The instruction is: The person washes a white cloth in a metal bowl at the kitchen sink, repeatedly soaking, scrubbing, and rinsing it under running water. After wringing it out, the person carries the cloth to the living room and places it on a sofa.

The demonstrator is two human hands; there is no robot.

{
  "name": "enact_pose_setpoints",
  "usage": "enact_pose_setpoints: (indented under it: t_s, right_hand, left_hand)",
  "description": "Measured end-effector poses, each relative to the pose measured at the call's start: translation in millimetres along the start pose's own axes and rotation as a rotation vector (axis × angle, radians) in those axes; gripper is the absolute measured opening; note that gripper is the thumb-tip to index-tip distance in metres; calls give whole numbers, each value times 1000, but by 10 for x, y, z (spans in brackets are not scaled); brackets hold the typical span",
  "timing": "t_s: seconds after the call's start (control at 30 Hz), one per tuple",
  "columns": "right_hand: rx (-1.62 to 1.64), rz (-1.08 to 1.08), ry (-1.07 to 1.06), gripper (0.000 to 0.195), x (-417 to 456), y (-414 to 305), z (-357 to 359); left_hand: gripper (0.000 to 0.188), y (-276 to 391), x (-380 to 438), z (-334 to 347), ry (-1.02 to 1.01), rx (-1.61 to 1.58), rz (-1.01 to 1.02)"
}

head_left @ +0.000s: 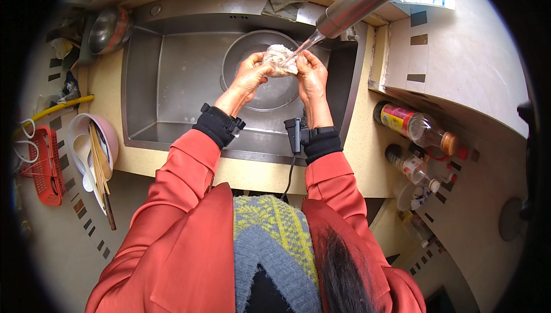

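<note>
Between my two hands is a wet, whitish, crumpled piece [280, 60], perhaps a cloth or a food item; I cannot tell which. My left hand [252, 76] pinches its left side. The fingers of my right hand [311, 74] grip its right edge. A stream of water [308, 42] runs from the metal faucet [344, 11] onto it. Beneath my hands, a round metal basin [269, 102] stands in the stainless steel sink [185, 72]. The basin's contents are partly hidden by my hands.
A metal bowl [104, 33] stands left of the sink. A pink bowl [112, 134] with chopsticks and spoons, and a red plastic basket [45, 171], are further left. Several bottles, one with a yellow and pink label [396, 118], line the right counter. A grey cloth [282, 9] lies on the sink's back rim.
</note>
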State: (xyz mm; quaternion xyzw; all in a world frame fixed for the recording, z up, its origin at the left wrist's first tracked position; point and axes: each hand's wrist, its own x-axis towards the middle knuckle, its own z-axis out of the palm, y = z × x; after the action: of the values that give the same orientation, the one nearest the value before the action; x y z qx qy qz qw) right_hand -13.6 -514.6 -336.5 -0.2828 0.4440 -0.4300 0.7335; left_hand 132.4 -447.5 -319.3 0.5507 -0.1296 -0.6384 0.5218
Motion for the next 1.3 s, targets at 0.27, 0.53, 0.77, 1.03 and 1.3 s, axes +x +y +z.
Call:
enact_pose_setpoints:
  t_s: [0.27,0.53,0.77,1.03,1.3]
  right_hand:
    - [-175,251,-217,35,-113,-126,87]
    - [71,34,-67,23,-35,27,114]
    - [-817,-437,-173,26,-678,212,377]
    - [-727,-146,1,45,138,133,20]
    - [-711,-418,-91,47,-426,283,570]
  left_hand:
    - [46,36,26,-133,-111,237,135]
    - [64,-240,81,-183,-72,-281,-211]
    - [41,-461,347,-81,-328,-705,-233]
    - [30,-419,35,524,-13,-587,165]
    - [32,-310,234,108,114,-474,136]
